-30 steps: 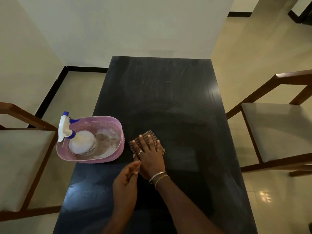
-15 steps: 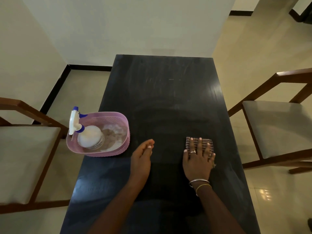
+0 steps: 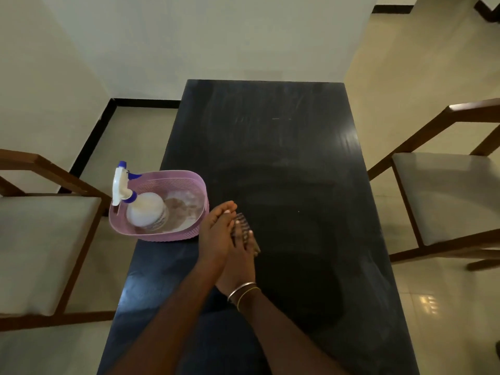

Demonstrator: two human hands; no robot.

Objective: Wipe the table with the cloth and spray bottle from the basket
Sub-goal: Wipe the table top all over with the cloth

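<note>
While the forearms cross low in the view, the right hand [image 3: 240,263] lies flat on the cloth [image 3: 244,220]. Its grip is spread and presses down rather than pinching, and pale-nailed fingertips show on the striped fabric. The left hand [image 3: 216,234] lies partly over it, fingers straight and close together, holding nothing.

Half a second ago the cloth was out toward the right edge of the desk [image 3: 284,158], with the left hand well apart from it. Now the right hand has swept it back to the left, just beside the pink basket [image 3: 173,235], much where it lay a second ago. That reads as a back-and-forth stroke across the near band of the desk, so the wiping looks well under way here.

The spray bottle [image 3: 146,212] stands in the basket, untouched, with its white and blue head leaning over the rim. Farther off, the dark top carries faint pale streaks, so I judge the far half may want more passes. The left chair [image 3: 40,239] and the right chair [image 3: 446,196] flank the desk, and a pale wall closes the far end.
</note>
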